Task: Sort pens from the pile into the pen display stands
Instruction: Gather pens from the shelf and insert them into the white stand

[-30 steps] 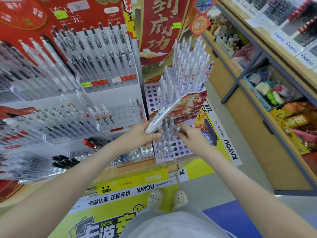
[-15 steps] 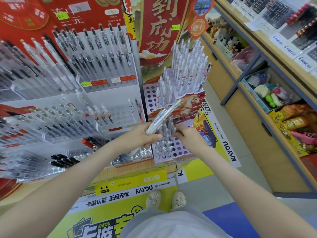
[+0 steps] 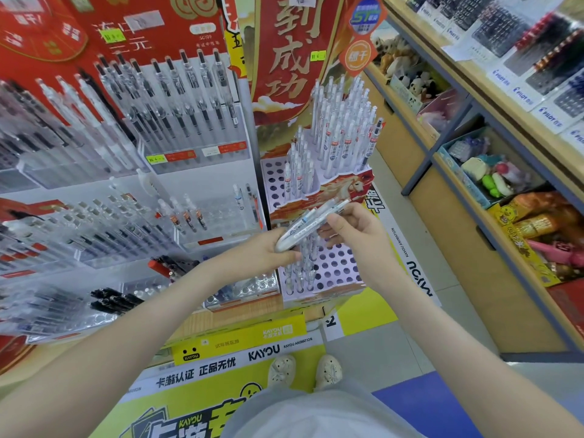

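Observation:
My left hand grips a bundle of white pens that slants up to the right in front of the purple holed display stand. My right hand is at the bundle's upper end, its thumb and fingers pinching the pens there. Several white pens stand in the stand's lowest tier just under both hands. More pens fill the middle tier and the top tier. Many holes on the lowest tier's right side are open.
Clear acrylic racks of pens cover the left side, with black pens lower down. Wooden shelves with toys and packets run along the right. A yellow KAYOU base and my shoes are below.
My right hand has lifted off the stand's lowest tier and taken hold of the upper end of the bundle. The left hand and bundle have stayed roughly in place.

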